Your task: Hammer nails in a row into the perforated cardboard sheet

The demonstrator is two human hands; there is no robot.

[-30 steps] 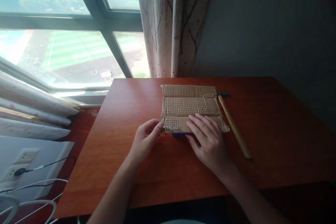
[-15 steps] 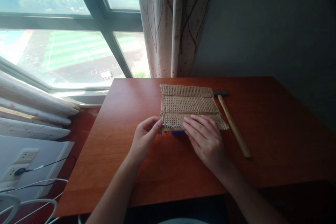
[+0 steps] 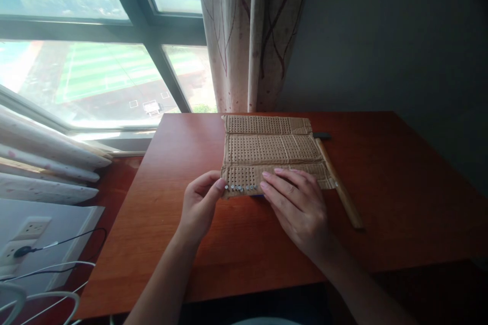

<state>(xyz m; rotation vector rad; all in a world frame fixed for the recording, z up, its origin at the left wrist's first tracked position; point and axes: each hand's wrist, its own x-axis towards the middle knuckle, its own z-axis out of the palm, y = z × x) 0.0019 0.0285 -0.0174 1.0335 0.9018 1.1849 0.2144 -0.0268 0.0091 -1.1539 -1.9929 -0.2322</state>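
A perforated sheet of brown cardboard [image 3: 267,147], creased into strips and dotted with rows of small holes, is held tilted over the table. Several nails [image 3: 238,188] with shiny heads stick in the holes along its near left edge. My left hand [image 3: 202,200] pinches the near left corner, thumb on top. Over the near edge, right of the nails, my right hand [image 3: 297,198] grips the sheet, its fingers together on top and the thumb mostly hidden. A blue object [image 3: 258,196] shows slightly beneath the sheet; the rest is covered.
To the right lies a hammer [image 3: 345,198] with a wooden handle, its head partly behind the cardboard. The wooden table [image 3: 160,254] stands by a window [image 3: 107,81] and curtains [image 3: 240,35]. Cables [image 3: 49,269] and a wall socket [image 3: 34,228] are at the left.
The cardboard has been raised and shifted slightly left in both hands, now looking larger and overlapping the hammer handle. Less of the blue object shows beneath it.
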